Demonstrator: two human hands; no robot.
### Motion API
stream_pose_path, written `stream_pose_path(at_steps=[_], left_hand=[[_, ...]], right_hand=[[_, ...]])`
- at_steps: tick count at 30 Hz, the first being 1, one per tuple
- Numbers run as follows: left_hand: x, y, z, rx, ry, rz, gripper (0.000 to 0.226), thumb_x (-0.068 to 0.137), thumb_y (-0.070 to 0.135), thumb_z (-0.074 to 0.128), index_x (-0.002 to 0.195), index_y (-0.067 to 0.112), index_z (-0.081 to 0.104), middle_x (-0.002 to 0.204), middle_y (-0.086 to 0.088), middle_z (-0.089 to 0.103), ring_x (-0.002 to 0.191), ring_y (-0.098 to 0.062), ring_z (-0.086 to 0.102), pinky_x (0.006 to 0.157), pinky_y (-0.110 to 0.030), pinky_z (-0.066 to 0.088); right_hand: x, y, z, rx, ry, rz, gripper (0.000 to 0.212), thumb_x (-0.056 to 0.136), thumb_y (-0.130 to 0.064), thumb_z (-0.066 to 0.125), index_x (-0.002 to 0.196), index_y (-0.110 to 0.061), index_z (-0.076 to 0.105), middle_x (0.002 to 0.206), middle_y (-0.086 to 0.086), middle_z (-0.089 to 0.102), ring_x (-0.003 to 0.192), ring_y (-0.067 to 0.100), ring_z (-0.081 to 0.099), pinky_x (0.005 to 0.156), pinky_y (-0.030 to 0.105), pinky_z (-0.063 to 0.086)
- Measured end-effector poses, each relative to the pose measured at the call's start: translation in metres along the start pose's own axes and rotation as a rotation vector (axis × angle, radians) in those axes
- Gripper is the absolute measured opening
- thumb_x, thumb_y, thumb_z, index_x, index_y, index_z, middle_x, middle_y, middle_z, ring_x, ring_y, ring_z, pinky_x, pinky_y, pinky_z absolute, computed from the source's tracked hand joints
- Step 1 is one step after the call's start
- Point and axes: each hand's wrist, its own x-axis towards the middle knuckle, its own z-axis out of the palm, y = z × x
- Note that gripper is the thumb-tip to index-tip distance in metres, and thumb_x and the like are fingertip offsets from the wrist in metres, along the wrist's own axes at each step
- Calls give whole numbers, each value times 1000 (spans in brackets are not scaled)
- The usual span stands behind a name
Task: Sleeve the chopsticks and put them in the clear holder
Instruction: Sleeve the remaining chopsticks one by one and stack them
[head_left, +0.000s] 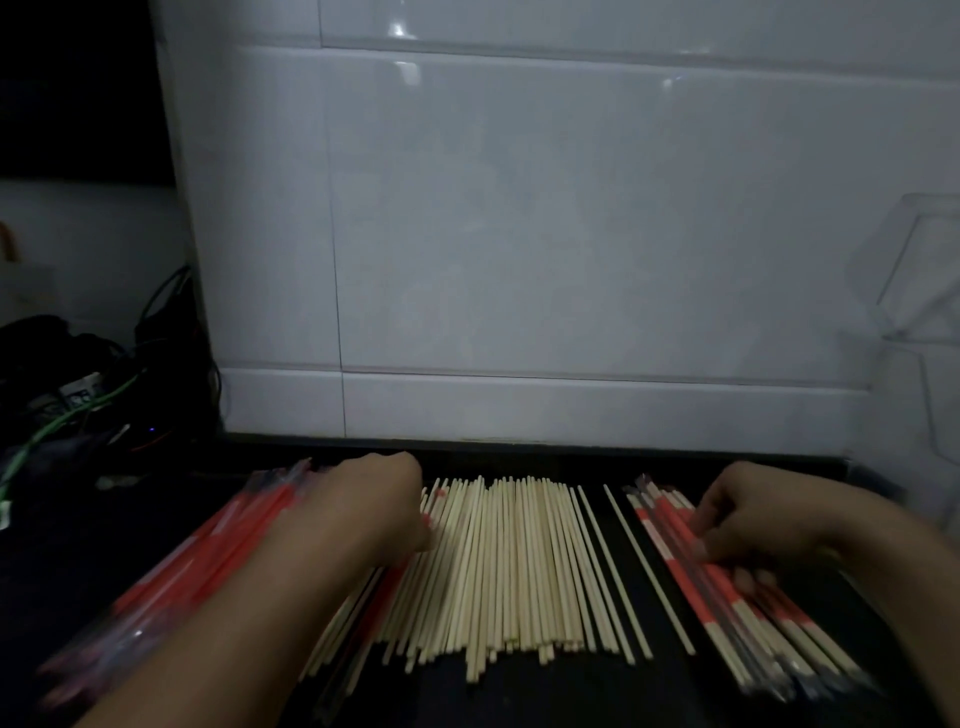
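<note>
Bamboo everywhere on this dark counter (545, 696): a big loose spread of bare chopsticks (498, 566) lies in the middle, running away from the person toward the white tiled wall (519, 234). Off to the left there's a pile of red sleeves (208, 551), looks like empties, though it's blurry. On the right is a smaller bunch of sleeved pairs (727, 587), red in the middle with bamboo ends poking out.

Left hand (384, 499) is down at the left edge of the bare spread. Its fingers are curled under and hidden from the camera, so I honestly can't tell whether they're pinching a stick or just resting. Right hand (748, 519) sits on the sleeved bunch with fingers bent down onto it, tips touching the red wraps, but I can't tell if anything is actually clamped.

The clear holder (919, 291) is at the far right against the wall, well apart from both hands and hard to make out. I can't see anything in it.

My guess at the step: picking up the next bare pair on the left, maybe tidying finished ones on the right. The next move needs two sticks separated cleanly from that packed row, plus one sleeve.

No brands or writing readable, it's too dim and smeared.
</note>
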Motion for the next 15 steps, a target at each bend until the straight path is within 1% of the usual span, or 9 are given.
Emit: stream_pose_path(at_steps=[2, 4, 7, 9, 10, 11, 12, 14, 15], left_hand=[[-1, 0, 2, 13, 2, 6, 29, 90, 40, 64, 84, 21, 43, 91, 1, 59, 80, -17, 52, 68, -28, 41], [0, -1, 3, 17, -1, 5, 23, 91, 35, 64, 90, 20, 46, 93, -1, 58, 82, -18, 53, 69, -28, 41], [3, -2, 5, 2, 10, -4, 15, 94, 30, 60, 95, 20, 49, 97, -2, 59, 84, -18, 55, 69, -27, 41], [6, -2, 7, 6, 13, -5, 14, 96, 30, 57, 93, 20, 47, 95, -1, 59, 81, -17, 53, 67, -27, 41], [7, -2, 8, 6, 12, -5, 14, 96, 29, 56, 92, 19, 47, 88, 1, 56, 79, -17, 52, 65, -26, 40], [8, -2, 8, -3, 9, -6, 15, 96, 29, 56, 90, 18, 48, 81, 3, 52, 77, -16, 52, 61, -25, 39], [9, -2, 9, -20, 8, -9, 17, 96, 31, 56, 87, 18, 48, 76, 4, 49, 75, -15, 52, 57, -24, 37], [9, -3, 6, -74, 24, -20, 24, 95, 36, 56, 80, 17, 51, 71, 3, 50, 69, -14, 52, 54, -25, 37], [8, -3, 4, -107, 44, -26, 25, 94, 37, 57, 80, 17, 55, 72, 2, 52, 67, -13, 53, 56, -25, 41]], right_hand=[[0, -1, 1, -18, -16, 3, 10, 87, -3, 69, 97, -1, 68, 64, 12, 70, 54, 17, 65, 51, 25, 50], [1, -1, 2, -60, 1, 14, 12, 84, -6, 72, 96, -3, 68, 68, 11, 72, 56, 17, 67, 54, 26, 53], [5, 0, 5, -153, 146, 3, 9, 79, -9, 76, 86, -13, 72, 78, 6, 74, 67, 16, 70, 65, 30, 59], [8, -2, 8, -196, 252, -32, 6, 80, -11, 73, 82, -16, 73, 80, 4, 73, 74, 16, 70, 72, 32, 60], [8, -4, 9, -192, 292, -58, 5, 82, -11, 70, 81, -15, 73, 78, 4, 73, 73, 16, 70, 69, 30, 59], [9, -6, 12, -185, 331, -92, 7, 84, -13, 68, 79, -15, 73, 75, 3, 72, 70, 14, 68, 62, 26, 55], [9, -10, 15, -177, 375, -137, 10, 85, -15, 67, 76, -15, 72, 71, 1, 71, 67, 12, 66, 56, 22, 49], [9, -18, 24, -168, 455, -242, 13, 84, -22, 68, 71, -21, 69, 69, -7, 67, 67, 7, 64, 54, 19, 40], [8, -23, 30, -160, 470, -288, 12, 84, -26, 69, 71, -24, 68, 70, -10, 65, 69, 4, 62, 55, 18, 39]])
